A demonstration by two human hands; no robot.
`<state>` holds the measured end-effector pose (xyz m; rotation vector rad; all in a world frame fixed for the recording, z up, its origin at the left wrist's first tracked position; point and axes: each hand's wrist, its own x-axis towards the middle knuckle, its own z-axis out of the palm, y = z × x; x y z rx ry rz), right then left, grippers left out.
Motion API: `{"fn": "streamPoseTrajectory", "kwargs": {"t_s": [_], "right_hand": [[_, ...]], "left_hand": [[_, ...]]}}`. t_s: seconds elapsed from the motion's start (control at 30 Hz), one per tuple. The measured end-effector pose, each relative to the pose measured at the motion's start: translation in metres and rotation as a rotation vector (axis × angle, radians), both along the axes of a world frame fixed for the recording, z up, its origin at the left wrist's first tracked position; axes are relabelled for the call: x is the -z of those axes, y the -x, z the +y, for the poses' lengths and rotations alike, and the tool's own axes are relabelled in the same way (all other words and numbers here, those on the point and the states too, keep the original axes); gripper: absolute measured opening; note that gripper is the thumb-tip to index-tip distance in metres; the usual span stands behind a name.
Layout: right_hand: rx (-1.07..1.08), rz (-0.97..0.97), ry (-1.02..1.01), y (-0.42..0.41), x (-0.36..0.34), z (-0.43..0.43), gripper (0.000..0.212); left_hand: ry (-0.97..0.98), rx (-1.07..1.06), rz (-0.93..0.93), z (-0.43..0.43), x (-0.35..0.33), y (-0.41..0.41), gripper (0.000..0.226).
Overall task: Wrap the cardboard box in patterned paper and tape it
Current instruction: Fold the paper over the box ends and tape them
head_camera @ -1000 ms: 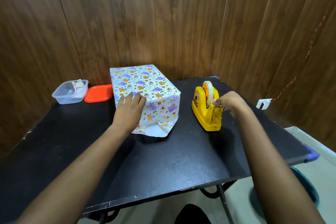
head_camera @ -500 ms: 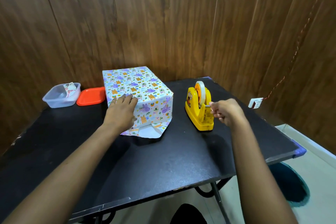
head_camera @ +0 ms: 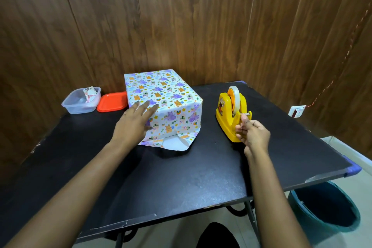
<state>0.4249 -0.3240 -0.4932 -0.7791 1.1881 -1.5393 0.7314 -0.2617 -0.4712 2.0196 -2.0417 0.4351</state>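
A black table [head_camera: 181, 177] on dark metal legs carries everything. Toward its far side sit a clear plastic tub [head_camera: 80, 102] and, touching it, an orange lid [head_camera: 112, 101], then the paper-wrapped box [head_camera: 169, 102] with a loose flap lying on the tabletop. Well to the right of the box stands a yellow tape dispenser [head_camera: 227, 115].

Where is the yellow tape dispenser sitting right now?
In the head view, the tape dispenser stands on the right half of the black table, right of the wrapped box, with the right hand at its near end.
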Motion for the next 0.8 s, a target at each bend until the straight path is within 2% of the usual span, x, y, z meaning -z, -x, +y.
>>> {"fn": "streamPoseTrajectory", "kwargs": {"t_s": [0.17,0.3,0.43,0.63,0.8], "right_hand": [[0.012,-0.072,0.055,-0.002,0.007,0.0,0.028],[-0.015,-0.029,0.033,0.001,0.006,-0.003,0.033],[0.004,0.011,0.014,0.0,0.002,-0.006,0.037],[0.079,-0.027,0.127,-0.007,0.011,-0.003,0.031],[0.1,0.023,0.139,-0.009,0.013,-0.002,0.029]], "left_hand": [[0.082,0.038,-0.025,-0.002,0.006,-0.002,0.072],[0.114,0.026,-0.002,0.0,0.006,0.001,0.069],[0.095,0.011,0.011,0.0,0.006,0.001,0.067],[0.075,0.004,0.017,0.0,0.005,0.001,0.068],[0.068,-0.002,0.021,0.0,0.005,0.002,0.067]]}}
